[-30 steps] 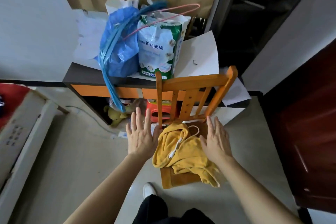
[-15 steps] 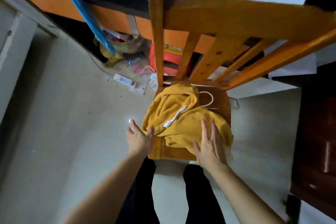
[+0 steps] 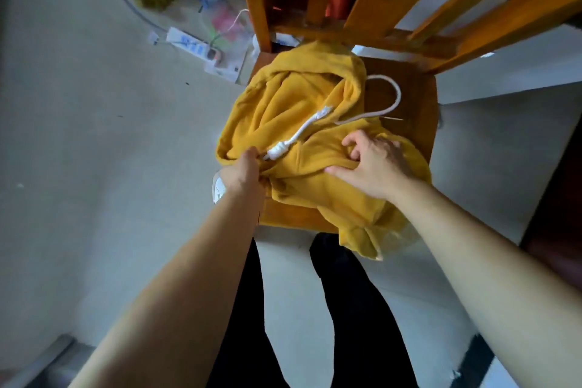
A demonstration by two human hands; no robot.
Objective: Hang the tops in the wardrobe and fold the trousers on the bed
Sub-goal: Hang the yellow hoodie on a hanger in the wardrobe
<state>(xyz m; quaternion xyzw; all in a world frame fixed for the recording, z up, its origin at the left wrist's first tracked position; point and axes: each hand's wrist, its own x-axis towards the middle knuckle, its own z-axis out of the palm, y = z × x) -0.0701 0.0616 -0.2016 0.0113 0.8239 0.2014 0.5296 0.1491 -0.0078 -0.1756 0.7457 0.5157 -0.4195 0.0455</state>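
Your yellow hoodie [image 3: 302,123] lies crumpled on the seat of the wooden chair [image 3: 409,94], its hood bunched toward the slatted chair back and one cuffed sleeve spilling over the seat's front edge on your right. Your left hand [image 3: 244,173] is closed around a gather of fabric at the hoodie's near left edge, knuckles up, right beside the knotted end of the white drawstring [image 3: 296,137] that runs across the hood opening. Your right hand [image 3: 371,164] rests on top of the garment nearer the middle, fingers curled and pinching a fold of the cloth, thumb stretched out toward your left hand; the grip looks loose rather than tight. A second drawstring [image 3: 390,101], duller in tone, loops over the bare seat beyond your right hand. Your dark trouser legs stand just in front of the chair. On the floor [image 3: 78,135] to the left of the chair lies a white power strip [image 3: 192,46] with cables.
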